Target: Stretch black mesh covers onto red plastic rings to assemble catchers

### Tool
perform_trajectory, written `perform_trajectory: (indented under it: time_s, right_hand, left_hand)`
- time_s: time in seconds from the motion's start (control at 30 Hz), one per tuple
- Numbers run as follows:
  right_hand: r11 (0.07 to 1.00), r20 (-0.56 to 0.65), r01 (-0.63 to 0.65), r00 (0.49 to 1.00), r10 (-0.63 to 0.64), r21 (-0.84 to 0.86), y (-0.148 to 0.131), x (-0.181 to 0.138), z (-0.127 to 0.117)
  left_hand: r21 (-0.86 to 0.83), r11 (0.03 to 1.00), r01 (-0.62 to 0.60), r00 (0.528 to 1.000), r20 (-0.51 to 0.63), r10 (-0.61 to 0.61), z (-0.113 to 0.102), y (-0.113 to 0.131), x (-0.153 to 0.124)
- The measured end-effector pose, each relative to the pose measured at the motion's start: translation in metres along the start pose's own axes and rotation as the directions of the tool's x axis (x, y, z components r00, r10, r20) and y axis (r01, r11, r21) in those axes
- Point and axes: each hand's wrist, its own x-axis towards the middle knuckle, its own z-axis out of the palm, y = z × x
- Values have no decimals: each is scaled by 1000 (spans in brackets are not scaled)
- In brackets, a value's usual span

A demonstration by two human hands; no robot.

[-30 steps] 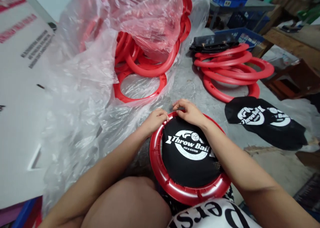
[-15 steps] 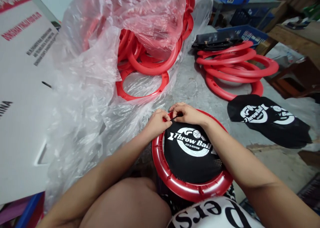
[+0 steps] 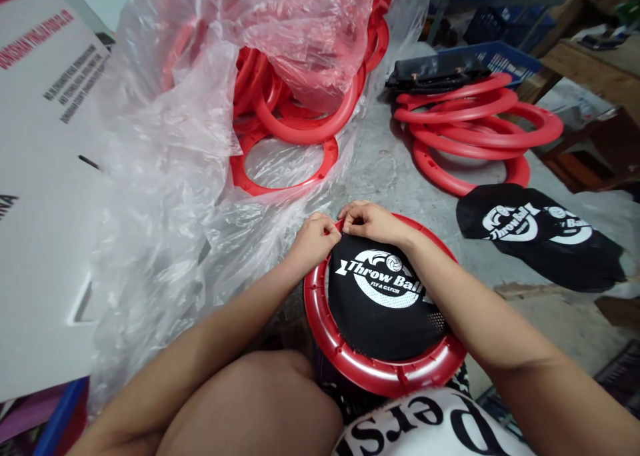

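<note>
A red plastic ring (image 3: 345, 349) rests on my lap and against the table edge. Black fabric printed "Throw Ball" (image 3: 380, 329) lies inside it, its lower edge along the ring's inner rim. At the ring's far left side, my left hand (image 3: 317, 237) pinches the edge of the fabric between thumb and fingers. Close beside it, my right hand (image 3: 367, 221) is also pinched on the fabric's edge, with the wrist over the ring. The fingertips nearly meet, and the exact bit of edge between them is hidden.
Clear plastic bag (image 3: 165, 196) with several red rings (image 3: 300, 133) spreads over the table at left and back. More red rings (image 3: 480, 116) are stacked at right under a black case-like item (image 3: 435, 73). Printed black fabric pieces (image 3: 540, 236) lie nearer. A white printed board (image 3: 45, 243) stands left.
Both hands stay at the same spot on the ring, their fingers now pressed closer to the rim. The lifted bit of black edge between them is less visible. The view has shifted slightly.
</note>
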Motion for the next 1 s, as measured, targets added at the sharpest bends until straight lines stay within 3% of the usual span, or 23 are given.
perform_trajectory:
  time_s: [0.43,0.6,0.67,0.77,0.83,1.0]
  right_hand:
    - [995,-35,-98,995,98,-12,-8,3,2]
    - [1000,109,3,994,-5,19,-5,1,-15]
    - [999,117,-29,993,33,-36,-2,-2,-24]
    - [965,-24,-211,977,210,-154,4,-17,-35]
    - [905,-154,-363,930,335,-224,6,-35,-38]
    - [746,-370,-565,817,443,-354,-2,-93,-31]
  left_hand:
    - [155,988,14,999,27,-19,1,5,7]
    - [-90,995,41,997,62,-36,-3,0,4]
    - [-168,984,52,999,22,-49,-4,0,3]
    - [-51,996,-74,994,-90,69,-6,5,1]
    - [125,973,-194,973,-100,207,-6,13,-2]
    - [463,800,-381,920,104,378,4,32,-11]
